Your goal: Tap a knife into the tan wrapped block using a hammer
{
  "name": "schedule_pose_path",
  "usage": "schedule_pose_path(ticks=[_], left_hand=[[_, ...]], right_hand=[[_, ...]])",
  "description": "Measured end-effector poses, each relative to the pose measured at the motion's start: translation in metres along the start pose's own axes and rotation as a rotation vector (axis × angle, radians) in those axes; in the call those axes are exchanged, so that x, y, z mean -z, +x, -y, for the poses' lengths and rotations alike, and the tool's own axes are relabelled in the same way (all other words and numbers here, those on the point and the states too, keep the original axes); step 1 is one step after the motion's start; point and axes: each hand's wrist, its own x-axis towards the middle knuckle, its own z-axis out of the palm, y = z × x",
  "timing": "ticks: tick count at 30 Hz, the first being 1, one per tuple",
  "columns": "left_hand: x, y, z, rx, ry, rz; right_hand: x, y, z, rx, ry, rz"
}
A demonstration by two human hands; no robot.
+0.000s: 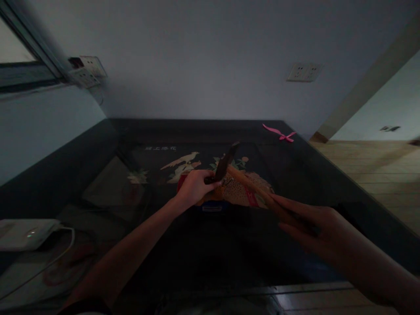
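your left hand (196, 186) is closed around the lower end of a dark blade-like piece (226, 162), which slants up and away to the right over the middle of the table (197, 258). your right hand (316, 225) is gripping a wooden stick (256, 187), whose far end points at that piece; you cannot tell from here whether the two touch. below them lies a spotted item (234, 190) with red on it, and just on your side of it a dark blue thing (213, 206) bears a small label, too dim to read. beyond your left hand, a bird picture (183, 161) decorates the glossy black top. a pink ribbon (282, 135) lies near the far right corner, and a white box (29, 234) with a cable (71, 240) sits at your far left.
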Motion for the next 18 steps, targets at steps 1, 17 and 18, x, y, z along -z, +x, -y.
schedule_pose_path(ticks=[1, 17, 18], left_hand=[[0.001, -0.001, 0.0, -0.002, 0.006, -0.009], [0.007, -0.005, -0.005, 0.034, 0.047, -0.052], [0.007, -0.005, -0.006, 0.037, 0.039, -0.048]], right_hand=[[0.0, 0.0, 0.0, 0.006, 0.002, -0.004], [0.0, 0.007, 0.012, 0.035, -0.029, 0.005], [0.0, 0.007, 0.014, 0.031, -0.032, 0.014]])
